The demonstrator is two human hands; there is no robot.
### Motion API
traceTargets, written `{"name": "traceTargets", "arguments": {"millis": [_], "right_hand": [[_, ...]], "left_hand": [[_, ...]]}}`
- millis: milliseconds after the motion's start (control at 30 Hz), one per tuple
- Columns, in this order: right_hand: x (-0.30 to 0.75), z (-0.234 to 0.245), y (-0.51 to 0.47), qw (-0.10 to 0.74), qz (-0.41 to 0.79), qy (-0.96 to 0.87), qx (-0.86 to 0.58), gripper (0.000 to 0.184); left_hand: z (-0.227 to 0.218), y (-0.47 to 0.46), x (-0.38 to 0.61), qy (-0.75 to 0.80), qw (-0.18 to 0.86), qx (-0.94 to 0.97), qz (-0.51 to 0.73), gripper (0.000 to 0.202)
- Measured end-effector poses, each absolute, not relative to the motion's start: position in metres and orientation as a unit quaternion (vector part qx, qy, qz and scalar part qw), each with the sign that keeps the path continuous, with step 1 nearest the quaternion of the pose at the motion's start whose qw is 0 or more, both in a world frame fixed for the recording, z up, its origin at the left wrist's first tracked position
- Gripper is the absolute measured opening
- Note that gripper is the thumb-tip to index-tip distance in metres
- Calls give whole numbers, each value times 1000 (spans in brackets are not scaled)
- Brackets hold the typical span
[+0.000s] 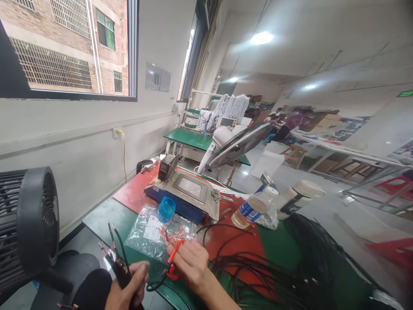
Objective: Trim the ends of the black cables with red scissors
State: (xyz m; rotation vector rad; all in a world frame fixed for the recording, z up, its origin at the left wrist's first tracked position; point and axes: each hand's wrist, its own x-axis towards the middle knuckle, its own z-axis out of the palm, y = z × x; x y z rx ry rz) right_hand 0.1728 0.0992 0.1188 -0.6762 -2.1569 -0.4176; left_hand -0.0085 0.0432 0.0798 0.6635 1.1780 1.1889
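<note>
My left hand (129,284) is closed round a bundle of black cables (121,272), whose stripped ends with small coloured wires point up and to the left. My right hand (193,262) is closed, with the red handle loops of scissors (176,253) against its fingers; the blades are hidden. A short dark tip shows ahead of its fingertips, too small to name. Just beyond lies a clear plastic bag (138,234) with a heap of small red and white pieces (176,232). A black cable loops between my two hands.
A blue-based machine (176,200) stands behind the bag, with a blue cup (167,209) in front. Bottles (248,211) and a heap of black cables (309,254) lie to the right. Fans stand at the left (32,215) and behind the bench (238,146). People (297,120) are far off.
</note>
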Motion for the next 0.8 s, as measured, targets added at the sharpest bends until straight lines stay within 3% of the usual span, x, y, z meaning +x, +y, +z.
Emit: {"name": "traceTargets", "arguments": {"millis": [233, 467, 800], "right_hand": [[174, 120, 66, 353, -154, -899, -208, 21], [166, 108, 53, 373, -113, -900, -195, 21], [160, 95, 52, 397, -93, -887, -217, 23]], "left_hand": [[113, 48, 10, 513, 646, 323, 464, 33], [106, 43, 11, 500, 693, 223, 469, 30], [87, 43, 7, 493, 690, 235, 475, 27]]}}
